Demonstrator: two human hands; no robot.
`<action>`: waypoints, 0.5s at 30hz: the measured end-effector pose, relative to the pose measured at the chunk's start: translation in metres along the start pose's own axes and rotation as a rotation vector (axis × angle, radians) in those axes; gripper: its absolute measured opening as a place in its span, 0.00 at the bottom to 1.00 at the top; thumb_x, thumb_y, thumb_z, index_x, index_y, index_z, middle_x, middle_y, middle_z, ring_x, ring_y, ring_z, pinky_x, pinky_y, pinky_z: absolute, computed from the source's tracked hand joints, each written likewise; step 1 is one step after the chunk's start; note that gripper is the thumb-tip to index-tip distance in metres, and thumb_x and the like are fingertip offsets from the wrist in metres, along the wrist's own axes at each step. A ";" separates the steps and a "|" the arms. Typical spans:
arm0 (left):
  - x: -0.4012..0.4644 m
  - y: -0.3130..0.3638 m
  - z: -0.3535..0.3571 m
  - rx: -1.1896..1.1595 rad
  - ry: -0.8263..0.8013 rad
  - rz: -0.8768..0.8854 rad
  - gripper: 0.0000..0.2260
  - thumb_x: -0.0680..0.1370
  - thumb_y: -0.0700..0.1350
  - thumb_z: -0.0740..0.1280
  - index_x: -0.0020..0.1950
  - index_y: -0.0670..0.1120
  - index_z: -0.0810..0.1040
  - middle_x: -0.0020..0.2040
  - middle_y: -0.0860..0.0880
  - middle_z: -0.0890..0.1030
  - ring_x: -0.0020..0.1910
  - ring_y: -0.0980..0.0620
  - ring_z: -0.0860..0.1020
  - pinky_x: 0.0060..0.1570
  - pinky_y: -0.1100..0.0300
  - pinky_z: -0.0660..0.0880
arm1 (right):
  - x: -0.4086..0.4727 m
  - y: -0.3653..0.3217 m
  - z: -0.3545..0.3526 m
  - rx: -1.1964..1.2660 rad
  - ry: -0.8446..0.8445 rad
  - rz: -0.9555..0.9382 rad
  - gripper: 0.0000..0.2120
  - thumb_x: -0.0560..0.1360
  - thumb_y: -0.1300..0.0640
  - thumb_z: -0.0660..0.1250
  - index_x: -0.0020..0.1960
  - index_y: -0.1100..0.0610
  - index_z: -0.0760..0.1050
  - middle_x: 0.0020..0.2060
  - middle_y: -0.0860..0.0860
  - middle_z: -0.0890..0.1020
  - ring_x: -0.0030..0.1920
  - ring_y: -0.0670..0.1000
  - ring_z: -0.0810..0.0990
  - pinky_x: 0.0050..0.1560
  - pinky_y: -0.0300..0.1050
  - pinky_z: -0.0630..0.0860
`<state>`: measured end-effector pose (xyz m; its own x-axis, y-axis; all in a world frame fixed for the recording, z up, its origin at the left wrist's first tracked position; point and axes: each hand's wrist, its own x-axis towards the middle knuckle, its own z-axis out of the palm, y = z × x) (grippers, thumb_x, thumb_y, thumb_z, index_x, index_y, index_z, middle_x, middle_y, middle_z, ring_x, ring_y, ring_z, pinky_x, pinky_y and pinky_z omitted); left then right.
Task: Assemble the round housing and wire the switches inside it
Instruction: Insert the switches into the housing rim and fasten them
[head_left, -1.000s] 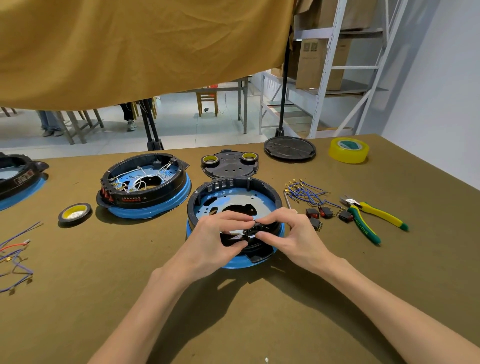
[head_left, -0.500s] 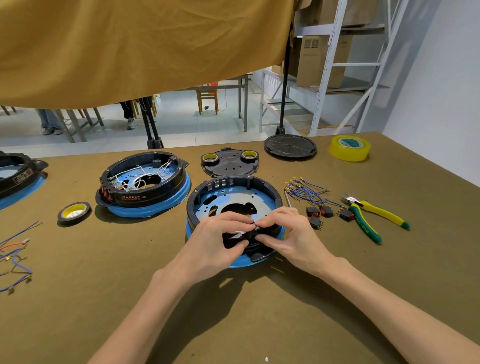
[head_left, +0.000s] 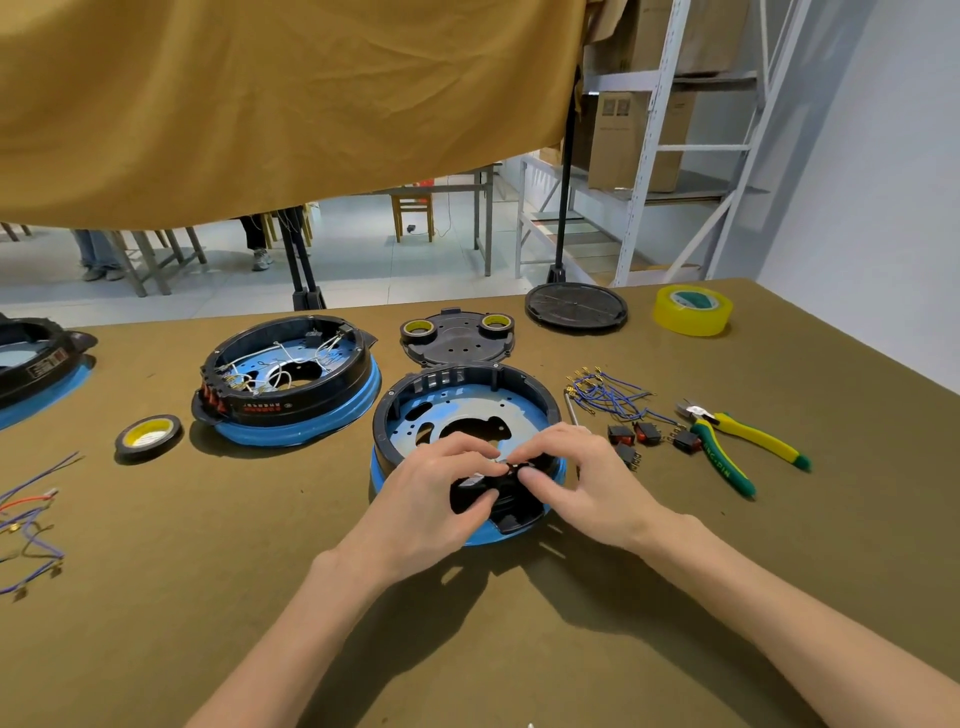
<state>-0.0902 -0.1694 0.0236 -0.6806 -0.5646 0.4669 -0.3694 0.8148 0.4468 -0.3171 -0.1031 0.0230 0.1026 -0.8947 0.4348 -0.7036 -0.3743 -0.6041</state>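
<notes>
An olive-brown table (head_left: 675, 597) fills the lower frame. At centre lies a round housing (head_left: 415, 400); upper left, a wired housing (head_left: 291, 400); left edge, another housing (head_left: 31, 364) and loose wires (head_left: 26, 519). Tape rolls (head_left: 148, 434), a lid (head_left: 575, 305), switches (head_left: 647, 434), blue wires (head_left: 605, 396) and pliers (head_left: 737, 441) lie on it too.

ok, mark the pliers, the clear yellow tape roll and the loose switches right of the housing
pliers (head_left: 727, 457), head view, on the green-yellow handle.
clear yellow tape roll (head_left: 693, 312), head view, on its outer side.
loose switches (head_left: 647, 432), head view, on one red-topped switch.
</notes>
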 end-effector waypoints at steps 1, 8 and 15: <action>-0.002 -0.002 0.001 0.042 0.034 0.013 0.13 0.79 0.52 0.70 0.63 0.54 0.83 0.61 0.60 0.80 0.62 0.64 0.75 0.68 0.63 0.68 | 0.005 -0.005 -0.002 0.034 0.039 0.034 0.09 0.80 0.57 0.69 0.58 0.49 0.83 0.51 0.38 0.84 0.58 0.43 0.79 0.60 0.35 0.71; -0.018 -0.023 0.016 0.085 0.335 -0.091 0.14 0.82 0.55 0.61 0.56 0.52 0.84 0.50 0.58 0.83 0.56 0.63 0.74 0.65 0.64 0.61 | 0.067 -0.034 0.006 -0.205 0.295 0.110 0.11 0.84 0.60 0.59 0.61 0.55 0.79 0.51 0.48 0.83 0.52 0.49 0.75 0.52 0.46 0.71; -0.017 -0.020 0.018 0.111 0.336 -0.091 0.16 0.83 0.53 0.59 0.46 0.49 0.84 0.43 0.56 0.81 0.47 0.57 0.75 0.60 0.57 0.67 | 0.071 -0.019 0.039 -0.657 -0.115 0.101 0.19 0.72 0.63 0.70 0.60 0.55 0.69 0.51 0.52 0.78 0.48 0.53 0.69 0.46 0.48 0.62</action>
<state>-0.0827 -0.1735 -0.0071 -0.4030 -0.6318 0.6621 -0.4978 0.7584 0.4207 -0.2688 -0.1690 0.0398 0.0630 -0.9513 0.3017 -0.9914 -0.0944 -0.0907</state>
